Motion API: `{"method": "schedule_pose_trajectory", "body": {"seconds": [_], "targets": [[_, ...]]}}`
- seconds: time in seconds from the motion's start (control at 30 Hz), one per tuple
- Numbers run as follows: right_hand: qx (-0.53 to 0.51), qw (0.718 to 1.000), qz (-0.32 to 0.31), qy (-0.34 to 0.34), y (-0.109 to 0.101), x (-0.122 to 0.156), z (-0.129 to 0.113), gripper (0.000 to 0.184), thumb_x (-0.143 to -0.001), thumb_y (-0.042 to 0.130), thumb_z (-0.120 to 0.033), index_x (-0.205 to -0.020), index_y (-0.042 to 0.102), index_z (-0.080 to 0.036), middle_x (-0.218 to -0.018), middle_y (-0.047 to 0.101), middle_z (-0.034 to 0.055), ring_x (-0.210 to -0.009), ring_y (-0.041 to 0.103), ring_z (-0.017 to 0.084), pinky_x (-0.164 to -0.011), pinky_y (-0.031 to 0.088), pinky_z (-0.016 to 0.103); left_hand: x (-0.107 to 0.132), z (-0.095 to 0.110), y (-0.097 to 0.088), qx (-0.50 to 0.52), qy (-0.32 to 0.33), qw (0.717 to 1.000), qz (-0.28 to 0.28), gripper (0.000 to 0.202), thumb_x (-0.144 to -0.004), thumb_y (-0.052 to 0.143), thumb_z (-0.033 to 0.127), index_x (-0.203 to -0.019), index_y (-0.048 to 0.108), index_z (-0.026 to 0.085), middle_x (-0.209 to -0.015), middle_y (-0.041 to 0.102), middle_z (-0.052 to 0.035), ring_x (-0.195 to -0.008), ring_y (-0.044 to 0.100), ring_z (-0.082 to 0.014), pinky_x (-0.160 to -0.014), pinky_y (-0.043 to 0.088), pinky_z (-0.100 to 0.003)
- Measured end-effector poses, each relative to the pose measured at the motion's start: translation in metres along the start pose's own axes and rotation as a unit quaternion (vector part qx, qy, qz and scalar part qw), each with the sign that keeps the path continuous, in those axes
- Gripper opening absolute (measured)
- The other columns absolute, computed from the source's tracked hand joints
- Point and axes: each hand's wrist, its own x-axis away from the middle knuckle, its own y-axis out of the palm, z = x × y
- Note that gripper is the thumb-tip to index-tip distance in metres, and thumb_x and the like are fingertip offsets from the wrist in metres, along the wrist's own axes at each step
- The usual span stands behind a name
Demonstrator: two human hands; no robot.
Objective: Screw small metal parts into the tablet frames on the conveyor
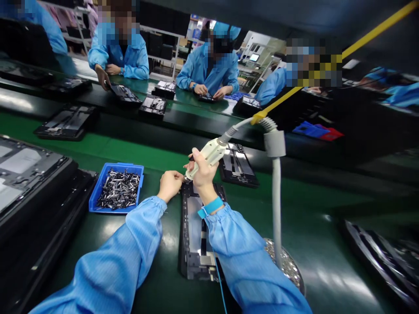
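My right hand (pixel 204 173) is wrapped around an off-white electric screwdriver (pixel 211 153), tilted with its bit end down to the left. Beneath it lies a flat black device with its inside exposed (pixel 194 218), perhaps a tablet; the bit meets its far left corner. My left hand (pixel 170 185) is closed in a pinch right beside the bit, and whatever its fingertips hold is hidden. A blue tray (pixel 116 210) of small dark metal parts (pixel 120 189) stands to the left of that hand.
A cable runs from the screwdriver past a yellow strap (pixel 284 99) and a grey upright pole (pixel 276 205). A round dish of small shiny pieces (pixel 288 266) sits beside my right sleeve. Stacked panels (pixel 29 174) flank the left. Another open device (pixel 238 165) lies beyond; co-workers sit opposite.
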Motion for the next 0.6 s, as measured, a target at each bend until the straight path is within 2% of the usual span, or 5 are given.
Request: {"method": "schedule_pose_trajectory", "body": {"seconds": [0.13,0.27,0.33,0.43,0.6], "targets": [[-0.070,0.997,0.019,-0.039,-0.003,0.000,-0.031,0.034,-0.070,0.080,-0.049,-0.064,0.064,-0.020,-0.039,0.049,-0.0079,-0.034,0.047,0.010,-0.048,0.055,0.029,0.001,0.013,-0.013,-0.056,0.032,0.998,0.015,0.013,-0.086,0.064,0.015,-0.078,0.074,0.015,-0.065,0.069,-0.0036,-0.059,0.067,-0.0172,-0.062,0.055,-0.028],[-0.135,0.983,-0.003,-0.121,-0.039,0.012,-0.097,0.038,-0.076,0.077,-0.058,-0.075,0.068,-0.021,-0.040,0.043,-0.0096,-0.034,0.046,0.012,-0.047,0.051,0.032,0.046,0.032,-0.014,-0.125,0.140,0.980,0.058,0.014,-0.089,0.064,0.019,-0.095,0.077,0.018,-0.114,0.075,-0.0149,-0.113,0.071,-0.0291,-0.100,0.058,-0.044],[-0.131,0.979,-0.009,-0.156,-0.068,0.026,-0.125,0.034,-0.077,0.079,-0.054,-0.075,0.072,-0.021,-0.040,0.045,-0.0078,-0.033,0.046,0.012,-0.044,0.047,0.031,0.094,0.023,-0.001,-0.182,0.278,0.943,0.014,0.029,-0.089,0.068,0.027,-0.116,0.076,0.023,-0.140,0.067,-0.0156,-0.135,0.060,-0.0332,-0.113,0.052,-0.051],[-0.094,0.976,-0.009,-0.195,-0.117,0.051,-0.148,0.029,-0.078,0.080,-0.049,-0.077,0.077,-0.020,-0.041,0.049,-0.0049,-0.033,0.047,0.014,-0.043,0.044,0.031,0.164,-0.014,0.027,-0.295,0.483,0.812,-0.138,0.069,-0.086,0.073,0.047,-0.149,0.059,0.024,-0.154,0.058,-0.0165,-0.147,0.050,-0.0395,-0.118,0.049,-0.062],[-0.035,0.979,0.084,-0.183,-0.187,0.083,-0.156,0.030,-0.078,0.080,-0.050,-0.076,0.078,-0.020,-0.040,0.048,-0.0042,-0.034,0.049,0.015,-0.042,0.045,0.033,0.174,-0.042,0.040,-0.452,0.423,0.779,-0.099,0.075,-0.088,0.061,0.023,-0.160,0.045,0.038,-0.164,0.046,-0.0087,-0.152,0.041,-0.0413,-0.120,0.045,-0.070]]}}
